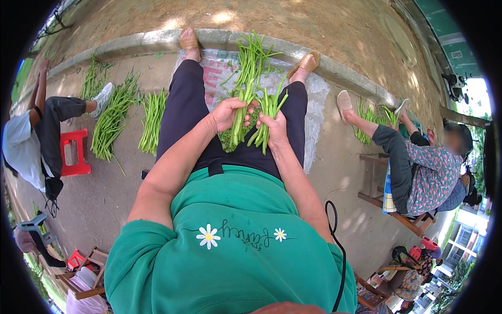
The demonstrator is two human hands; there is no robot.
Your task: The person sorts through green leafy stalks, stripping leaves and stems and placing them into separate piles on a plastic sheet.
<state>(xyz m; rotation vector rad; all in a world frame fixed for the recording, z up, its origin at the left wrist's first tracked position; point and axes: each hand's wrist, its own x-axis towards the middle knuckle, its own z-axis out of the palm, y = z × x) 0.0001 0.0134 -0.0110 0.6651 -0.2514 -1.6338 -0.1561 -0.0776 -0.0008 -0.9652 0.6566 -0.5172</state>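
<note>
My left hand [229, 114] holds a bundle of thick green vegetable stems [238, 127], its fingers partly curled around them. Close beside it, my right hand [275, 127] grips a second bundle of green stems [263, 132], the thumb laid across it. Both bundles are over my lap, between my thighs. Beyond them, a loose pile of long green stems [251, 59] lies on a flattened woven plastic sack [213, 72] bearing red print. Small green leaves [228, 140] show below and between my hands, partly hidden by the stems.
A concrete kerb [145, 41] crosses ahead of my feet. Left are stem heaps [113, 117], a neater stem pile [153, 121], a red plastic stool [74, 153] and a seated person [27, 137]. Right, another person [423, 172] sits on a wooden seat [408, 221] near stems [364, 119].
</note>
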